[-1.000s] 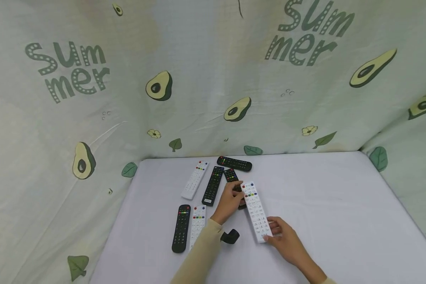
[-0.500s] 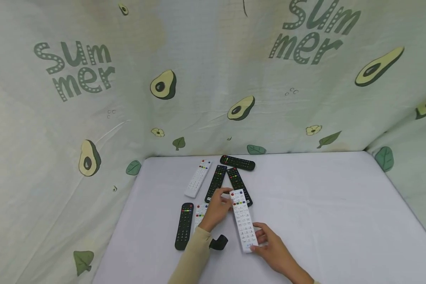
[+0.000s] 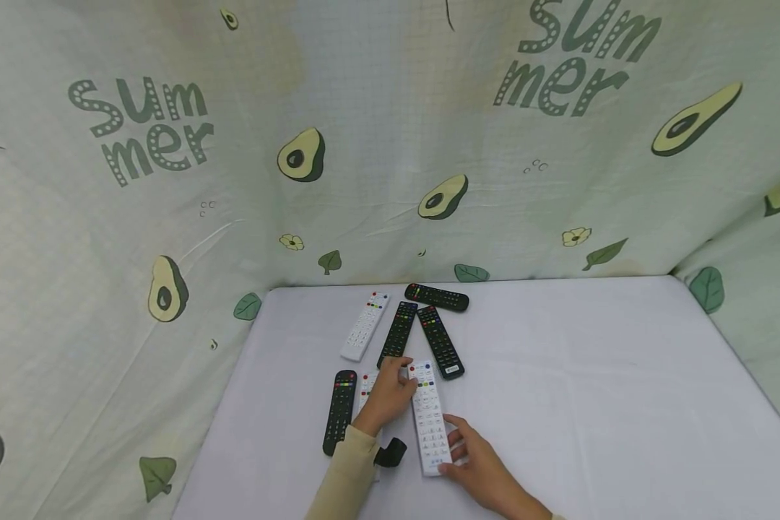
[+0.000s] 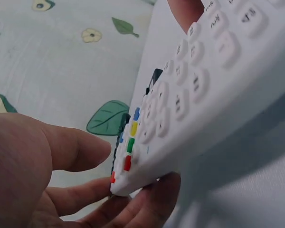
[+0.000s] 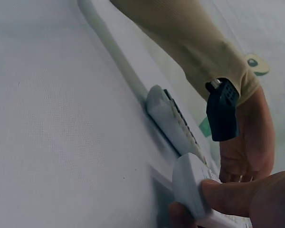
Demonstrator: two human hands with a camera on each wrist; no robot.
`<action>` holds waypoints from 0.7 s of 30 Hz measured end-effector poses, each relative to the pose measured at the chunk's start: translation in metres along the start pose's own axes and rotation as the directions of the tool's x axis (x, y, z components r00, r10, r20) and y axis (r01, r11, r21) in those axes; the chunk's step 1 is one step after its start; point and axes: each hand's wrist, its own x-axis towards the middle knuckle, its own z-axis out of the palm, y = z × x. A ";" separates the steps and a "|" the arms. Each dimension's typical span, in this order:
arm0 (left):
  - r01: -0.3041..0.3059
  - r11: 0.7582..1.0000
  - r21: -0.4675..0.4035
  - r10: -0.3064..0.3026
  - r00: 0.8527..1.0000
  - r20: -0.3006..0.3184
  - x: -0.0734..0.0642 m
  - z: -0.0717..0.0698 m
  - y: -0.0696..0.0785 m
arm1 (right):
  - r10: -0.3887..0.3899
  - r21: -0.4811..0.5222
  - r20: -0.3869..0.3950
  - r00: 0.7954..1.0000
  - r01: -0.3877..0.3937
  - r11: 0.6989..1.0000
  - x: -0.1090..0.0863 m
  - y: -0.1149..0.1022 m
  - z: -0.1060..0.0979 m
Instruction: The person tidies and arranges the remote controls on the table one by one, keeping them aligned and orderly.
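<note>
A white remote control (image 3: 431, 430) with coloured buttons near its far end spans both hands, its button side up. My left hand (image 3: 386, 396) holds its far end; in the left wrist view the left fingers (image 4: 164, 197) curl under that end and the thumb lies beside it. The near end is pinched by my right hand (image 3: 481, 466), whose thumb (image 5: 228, 195) presses on top in the right wrist view. A shadow lies under the remote on the white cloth. Partly hidden by my left forearm is a second white remote (image 3: 367, 393).
A black remote (image 3: 340, 413) lies left of my left forearm. Behind the hands are another white remote (image 3: 365, 326), two slanted black remotes (image 3: 398, 332) (image 3: 440, 343) and a crosswise black remote (image 3: 437, 297). A patterned curtain (image 3: 364, 245) hangs behind the white table (image 3: 591, 404).
Both hands have brought the white remote left and nearer to me, turning it more upright in view. The slanted black remote it partly covered now shows whole.
</note>
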 end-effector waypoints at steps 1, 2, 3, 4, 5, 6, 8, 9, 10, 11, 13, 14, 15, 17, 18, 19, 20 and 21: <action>0.010 1.000 0.015 -0.010 1.000 0.000 0.000 0.000 0.000 | -0.001 0.001 0.006 1.000 0.001 1.000 0.001 0.000 0.002; 0.021 1.000 0.021 -0.021 1.000 0.001 -0.001 0.001 0.000 | -0.004 0.002 0.013 1.000 0.004 1.000 0.001 -0.001 0.003; 0.030 0.999 0.026 -0.030 1.000 0.001 -0.002 0.001 0.000 | -0.006 0.002 0.019 1.000 0.006 1.000 0.001 -0.001 0.005; 0.038 0.999 0.031 -0.038 0.999 0.000 -0.002 0.001 0.000 | -0.007 0.001 0.024 1.000 0.006 1.000 0.002 -0.002 0.007; 0.041 0.999 0.031 -0.041 0.999 -0.002 -0.003 0.001 0.000 | -0.008 0.002 0.030 1.000 0.008 1.000 0.002 -0.002 0.008; 0.042 0.999 0.032 -0.042 0.999 -0.005 -0.004 0.001 0.000 | -0.010 0.004 0.034 0.999 0.010 1.000 0.002 -0.003 0.010; 0.053 0.998 0.038 -0.052 0.999 -0.012 -0.006 0.001 0.001 | -0.021 0.009 0.037 0.999 0.020 1.000 0.002 -0.004 0.013; 0.055 0.998 0.043 -0.054 0.998 -0.014 -0.007 0.001 0.001 | -0.029 0.012 0.036 0.999 0.028 1.000 0.002 -0.004 0.015; 0.057 0.997 0.048 -0.056 0.998 -0.016 -0.008 0.002 0.001 | -0.037 0.015 0.036 0.999 0.036 0.999 0.002 -0.005 0.017; 0.060 0.997 0.051 -0.059 0.998 -0.017 -0.008 0.002 0.002 | -0.045 0.017 0.036 0.998 0.044 0.999 0.002 -0.005 0.018; 0.069 0.995 0.070 -0.068 0.998 -0.015 -0.009 0.003 0.002 | -0.060 0.018 0.037 0.998 0.059 0.998 0.002 -0.005 0.020; 0.067 0.995 0.081 -0.066 0.998 -0.015 -0.010 0.004 0.001 | -0.066 0.017 0.039 0.997 0.066 0.998 0.002 -0.005 0.021; 0.063 0.995 0.082 -0.062 0.998 -0.015 -0.010 0.004 0.001 | -0.065 0.015 0.043 0.997 0.065 0.998 0.002 -0.005 0.022; 0.060 0.994 0.092 -0.059 0.998 -0.015 -0.011 0.005 0.002 | -0.060 0.010 0.054 0.997 0.060 0.998 0.003 -0.005 0.022; 0.055 0.993 0.101 -0.054 0.998 -0.016 -0.011 0.005 0.002 | -0.058 0.009 0.058 0.997 0.057 0.998 0.004 -0.005 0.023; 0.055 0.993 0.105 -0.053 0.998 -0.016 -0.011 0.005 0.002 | -0.056 0.006 0.062 0.997 0.056 0.998 0.004 -0.005 0.023; 0.056 0.992 0.109 -0.054 0.998 -0.017 -0.011 0.006 0.002 | -0.054 0.004 0.065 0.996 0.054 0.999 0.004 -0.005 0.023; 0.058 0.992 0.115 -0.056 0.998 -0.017 -0.011 0.007 0.003 | -0.052 0.003 0.068 0.996 0.052 0.999 0.004 -0.006 0.024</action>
